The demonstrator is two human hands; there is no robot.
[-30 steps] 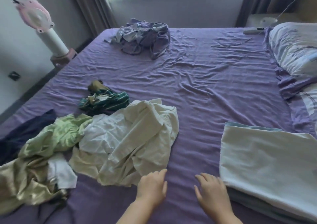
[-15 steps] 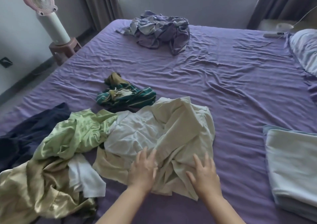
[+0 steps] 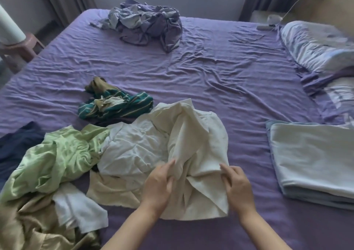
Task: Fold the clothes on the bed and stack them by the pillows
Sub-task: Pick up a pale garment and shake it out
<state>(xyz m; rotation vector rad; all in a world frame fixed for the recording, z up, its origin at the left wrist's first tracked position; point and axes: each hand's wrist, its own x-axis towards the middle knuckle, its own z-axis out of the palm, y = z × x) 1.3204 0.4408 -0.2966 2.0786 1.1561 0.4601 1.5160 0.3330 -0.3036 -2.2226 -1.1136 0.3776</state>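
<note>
Item 1: cream garment (image 3: 193, 144), crumpled, on the purple bed (image 3: 220, 73) at about 6 o'clock of the view. Half a second ago both hands lay flat on it; now both have closed on the cloth.
Item 2: left hand (image 3: 159, 186), grip narrow, thumb and fingers pinching a raised fold of the cream garment.
Item 3: right hand (image 3: 236, 187), grip narrow, pinching the garment's near edge at its 4 o'clock side. The cloth between the hands has bunched upward.
Item 4: light green garment (image 3: 55, 157), at 9 o'clock of the cream one, touching it; unchanged.
Item 5: green striped garment (image 3: 118, 106), at 11 o'clock, just beside.
Item 6: folded pale blue stack (image 3: 314, 157), at 3 o'clock, well apart, near the pillows (image 3: 321, 44); more of it and the pillows shows than before.
Item 7: grey-purple heap (image 3: 147, 23), at 12 o'clock, far side of the bed.
</note>
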